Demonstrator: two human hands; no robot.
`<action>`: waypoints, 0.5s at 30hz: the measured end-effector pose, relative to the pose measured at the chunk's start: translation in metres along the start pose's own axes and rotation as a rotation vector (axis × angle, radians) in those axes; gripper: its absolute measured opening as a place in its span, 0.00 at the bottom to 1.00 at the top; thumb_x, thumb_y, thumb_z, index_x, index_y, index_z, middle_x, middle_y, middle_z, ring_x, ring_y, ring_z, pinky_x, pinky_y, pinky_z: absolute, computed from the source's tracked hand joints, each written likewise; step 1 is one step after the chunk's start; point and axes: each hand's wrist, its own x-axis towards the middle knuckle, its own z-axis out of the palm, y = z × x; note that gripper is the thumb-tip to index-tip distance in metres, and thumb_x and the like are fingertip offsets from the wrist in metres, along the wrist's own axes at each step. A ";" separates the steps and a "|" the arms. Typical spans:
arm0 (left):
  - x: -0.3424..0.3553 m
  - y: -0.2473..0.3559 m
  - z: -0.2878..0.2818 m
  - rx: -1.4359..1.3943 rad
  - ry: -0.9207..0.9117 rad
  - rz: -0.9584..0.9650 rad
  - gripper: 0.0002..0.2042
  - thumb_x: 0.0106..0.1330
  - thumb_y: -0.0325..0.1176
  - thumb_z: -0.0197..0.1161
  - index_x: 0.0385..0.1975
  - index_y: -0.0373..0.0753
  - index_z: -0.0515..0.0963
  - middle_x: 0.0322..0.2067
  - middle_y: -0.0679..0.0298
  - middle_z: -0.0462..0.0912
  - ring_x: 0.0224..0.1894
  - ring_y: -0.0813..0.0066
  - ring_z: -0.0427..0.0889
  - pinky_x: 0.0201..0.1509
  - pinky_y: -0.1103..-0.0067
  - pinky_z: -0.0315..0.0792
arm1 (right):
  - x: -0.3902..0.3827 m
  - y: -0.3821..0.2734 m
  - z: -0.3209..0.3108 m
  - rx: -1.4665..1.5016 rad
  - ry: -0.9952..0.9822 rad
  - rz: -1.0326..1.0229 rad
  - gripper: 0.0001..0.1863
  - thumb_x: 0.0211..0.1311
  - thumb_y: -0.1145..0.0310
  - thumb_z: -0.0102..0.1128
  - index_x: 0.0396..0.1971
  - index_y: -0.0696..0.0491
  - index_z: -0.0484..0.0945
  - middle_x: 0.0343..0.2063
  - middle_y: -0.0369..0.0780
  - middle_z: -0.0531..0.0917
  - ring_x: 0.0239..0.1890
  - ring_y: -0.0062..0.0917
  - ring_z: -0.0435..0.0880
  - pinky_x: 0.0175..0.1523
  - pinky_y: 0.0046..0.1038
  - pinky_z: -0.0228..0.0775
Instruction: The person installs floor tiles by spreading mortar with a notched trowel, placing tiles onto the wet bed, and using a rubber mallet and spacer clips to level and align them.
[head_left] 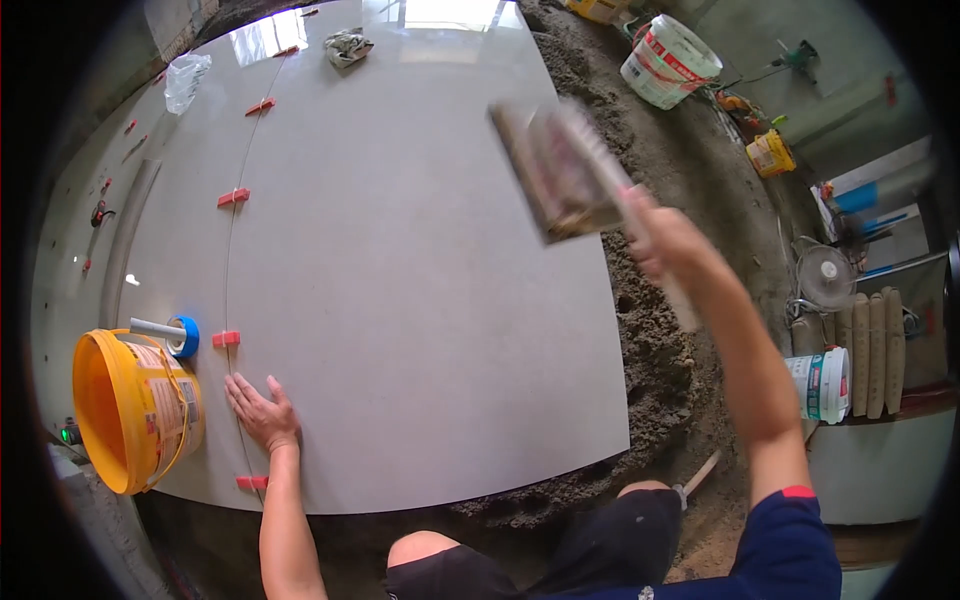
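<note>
A large pale grey tile (420, 300) lies flat before me, with a seam along its left side. Red leveling wedges (234, 197) sit in a row on that seam. My left hand (263, 412) rests flat on the tile at the seam, between two wedges, fingers stretched out. My right hand (665, 235) is closed around the handle of a broad-headed mallet (555, 175), raised over the tile's right edge. Motion blurs the mallet, so its head's exact shape is unclear. Near my left hand stand a yellow bucket (150, 410) and a blue tape roll (183, 337).
A crumpled cloth (348, 47) and a plastic bag (185, 82) lie at the far end. Rough mortar (650, 340) borders the tile's right side. Beyond it stand a white bucket (670, 62), a small yellow bucket (770, 153), a fan (826, 272) and a white tub (822, 385).
</note>
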 end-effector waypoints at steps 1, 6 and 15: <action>-0.001 -0.004 -0.004 0.015 -0.008 0.000 0.33 0.70 0.49 0.51 0.65 0.26 0.64 0.68 0.42 0.63 0.71 0.49 0.60 0.76 0.64 0.53 | -0.025 -0.013 -0.011 0.049 0.008 -0.076 0.32 0.70 0.33 0.40 0.26 0.50 0.68 0.13 0.29 0.65 0.10 0.13 0.60 0.14 0.20 0.55; -0.002 -0.006 -0.008 0.018 0.002 0.008 0.32 0.71 0.48 0.53 0.65 0.26 0.64 0.67 0.41 0.64 0.70 0.47 0.62 0.75 0.63 0.55 | -0.044 0.086 0.007 -0.028 0.238 -0.637 0.30 0.76 0.43 0.42 0.26 0.55 0.75 0.10 0.34 0.70 0.11 0.19 0.70 0.17 0.25 0.64; 0.001 -0.005 -0.003 0.000 0.010 0.020 0.33 0.71 0.50 0.53 0.64 0.25 0.65 0.66 0.40 0.65 0.70 0.47 0.63 0.75 0.63 0.55 | -0.057 0.036 0.035 -0.112 -0.172 -0.014 0.32 0.72 0.35 0.41 0.23 0.50 0.67 0.13 0.28 0.66 0.10 0.13 0.62 0.14 0.21 0.57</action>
